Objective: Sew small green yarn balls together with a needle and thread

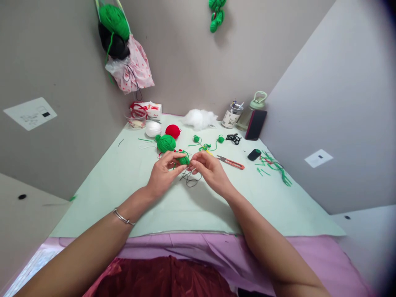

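My left hand is closed around a small green crocheted piece, pinching it between thumb and fingers. My right hand meets it from the other side, thumb and fingertips pressed together at its edge; what they pinch is too small to make out. Dark thread hangs in loose loops below the fingertips. Just behind my left hand lies a ball of green yarn. Some red bits are partly hidden behind the green piece. A pair of orange-handled thread snips lies to the right of my right hand.
Red yarn, white yarn and white stuffing lie at the back. Small green pieces, black scissors, a phone, a bottle, a pen cup and green scraps are to the right.
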{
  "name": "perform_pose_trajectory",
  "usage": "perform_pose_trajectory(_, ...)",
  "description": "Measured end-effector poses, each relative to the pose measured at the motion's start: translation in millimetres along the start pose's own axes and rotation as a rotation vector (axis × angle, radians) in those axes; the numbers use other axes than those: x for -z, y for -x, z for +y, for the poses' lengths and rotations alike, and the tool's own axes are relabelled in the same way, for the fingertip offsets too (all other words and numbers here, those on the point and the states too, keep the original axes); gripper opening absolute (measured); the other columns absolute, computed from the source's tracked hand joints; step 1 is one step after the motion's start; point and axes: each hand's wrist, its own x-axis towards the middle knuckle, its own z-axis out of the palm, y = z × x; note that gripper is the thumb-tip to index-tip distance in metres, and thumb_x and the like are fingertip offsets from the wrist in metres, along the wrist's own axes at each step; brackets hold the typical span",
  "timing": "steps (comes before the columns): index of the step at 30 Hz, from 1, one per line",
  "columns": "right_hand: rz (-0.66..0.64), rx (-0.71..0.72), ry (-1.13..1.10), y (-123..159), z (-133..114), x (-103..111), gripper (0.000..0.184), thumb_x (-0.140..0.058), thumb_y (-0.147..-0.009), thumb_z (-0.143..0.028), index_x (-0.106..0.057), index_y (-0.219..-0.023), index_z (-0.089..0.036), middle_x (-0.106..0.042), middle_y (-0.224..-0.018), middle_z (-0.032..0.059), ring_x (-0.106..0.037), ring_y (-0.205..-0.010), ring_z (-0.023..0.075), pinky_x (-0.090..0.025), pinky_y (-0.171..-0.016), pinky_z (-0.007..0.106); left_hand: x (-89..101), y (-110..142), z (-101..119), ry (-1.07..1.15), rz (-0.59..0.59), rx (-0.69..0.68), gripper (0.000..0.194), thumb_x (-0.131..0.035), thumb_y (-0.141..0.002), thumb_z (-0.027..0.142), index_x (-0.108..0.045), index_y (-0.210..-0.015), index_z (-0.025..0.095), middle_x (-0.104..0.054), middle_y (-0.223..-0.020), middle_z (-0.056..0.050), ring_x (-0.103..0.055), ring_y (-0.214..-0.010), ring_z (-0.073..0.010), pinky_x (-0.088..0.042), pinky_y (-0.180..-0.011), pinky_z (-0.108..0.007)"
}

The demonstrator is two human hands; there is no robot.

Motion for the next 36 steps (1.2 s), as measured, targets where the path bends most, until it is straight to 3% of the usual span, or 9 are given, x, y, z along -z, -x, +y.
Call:
perform_pose_trajectory(8,0.089,0.325,0.433,1,3,4,0.010,-0.067,-0.089,-0.029,-0.072,-0.084,-0.022,-0.069,-0.089,0.0053,-0.060,-0.083,0.0172,-0.048,-0.068,0.030,2.0,-1,-4,-0.092,-0.102,-0.037,0.026,-0.074,-0.081,0.025,-0.074,-0.107,0.023,-0.061,-0.099,-0.004,-0.062,-0.086,-0.0144,-0.055,-0.086,-0.033)
perform_pose_trajectory(13,0.294,0.183,0.039,-8,-12,33,0.020,-0.072,-0.086,-0.041,-0.067,-0.083,-0.021,-0.072,-0.089,0.0035,-0.055,-0.063,0.0106,-0.041,-0.051,0.024,6.2,-3,-3,-0.184,-0.189,-0.032,0.027,-0.073,-0.082,0.027,-0.073,-0.108,0.022,-0.064,-0.105,-0.006,-0.063,-0.092,-0.0174,-0.054,-0.086,-0.034)
perform_pose_trajectory(17,0.379,0.051,-0.258,-12,-27,105,0.032,-0.080,-0.077,-0.045,-0.058,-0.082,-0.022,-0.063,-0.071,-0.0030,-0.041,-0.046,0.0047,-0.032,-0.040,0.020,15.5,-8,-4,-0.276,-0.255,-0.040,0.026,-0.069,-0.084,0.027,-0.074,-0.109,0.023,-0.064,-0.105,-0.007,-0.063,-0.088,-0.0172,-0.055,-0.081,-0.033)
perform_pose_trajectory(22,0.583,0.327,-0.144,15,-29,231,0.039,-0.081,-0.077,-0.042,-0.047,-0.064,-0.026,-0.037,-0.055,-0.0028,-0.042,-0.050,0.0122,-0.031,-0.046,0.028,30.6,-16,-14,-0.381,-0.263,-0.080,0.030,-0.065,-0.086,0.027,-0.073,-0.114,0.024,-0.063,-0.105,-0.007,-0.061,-0.083,-0.0167,-0.054,-0.081,-0.035)
perform_pose_trajectory(25,0.645,0.392,0.062,24,-18,270,0.048,-0.077,-0.074,-0.054,-0.040,-0.059,-0.028,-0.029,-0.052,-0.0013,-0.039,-0.050,0.0189,-0.024,-0.047,0.032,34.2,-18,-16,-0.400,-0.255,-0.075,0.032,-0.066,-0.084,0.028,-0.073,-0.115,0.025,-0.062,-0.102,-0.006,-0.060,-0.079,-0.0160,-0.055,-0.082,-0.036)
perform_pose_trajectory(27,0.677,0.426,0.039,16,-10,260,0.044,-0.076,-0.074,-0.053,-0.042,-0.060,-0.029,-0.031,-0.054,-0.0013,-0.039,-0.053,0.0186,-0.026,-0.049,0.032,33.2,-18,-15,-0.384,-0.244,-0.067,0.032,-0.066,-0.083,0.028,-0.073,-0.115,0.024,-0.062,-0.101,-0.006,-0.061,-0.082,-0.0169,-0.055,-0.082,-0.036)
perform_pose_trajectory(30,0.621,0.323,-0.080,-5,-2,192,0.027,-0.078,-0.075,-0.043,-0.057,-0.072,-0.028,-0.047,-0.062,-0.0007,-0.041,-0.055,0.0138,-0.032,-0.052,0.030,29.1,-16,-9,-0.348,-0.244,-0.069,0.031,-0.065,-0.085,0.027,-0.073,-0.115,0.024,-0.064,-0.107,-0.008,-0.062,-0.093,-0.0200,-0.054,-0.083,-0.035)
perform_pose_trajectory(34,0.249,0.019,-0.098,-21,2,77,0.034,-0.071,-0.082,-0.051,-0.070,-0.096,-0.020,-0.072,-0.093,0.0069,-0.049,-0.056,0.0097,-0.040,-0.053,0.028,25.7,-13,-2,-0.333,-0.237,-0.098,0.032,-0.064,-0.086,0.025,-0.071,-0.118,0.024,-0.066,-0.117,-0.009,-0.062,-0.098,-0.0206,-0.051,-0.090,-0.036)
perform_pose_trajectory(36,0.031,-0.059,-0.025,-20,5,40,0.039,-0.067,-0.085,-0.054,-0.072,-0.098,-0.017,-0.073,-0.100,0.0084,-0.056,-0.059,0.0097,-0.044,-0.056,0.027,25.9,-13,0,-0.322,-0.231,-0.107,0.034,-0.064,-0.086,0.025,-0.070,-0.119,0.023,-0.066,-0.117,-0.009,-0.061,-0.093,-0.0189,-0.051,-0.090,-0.036)
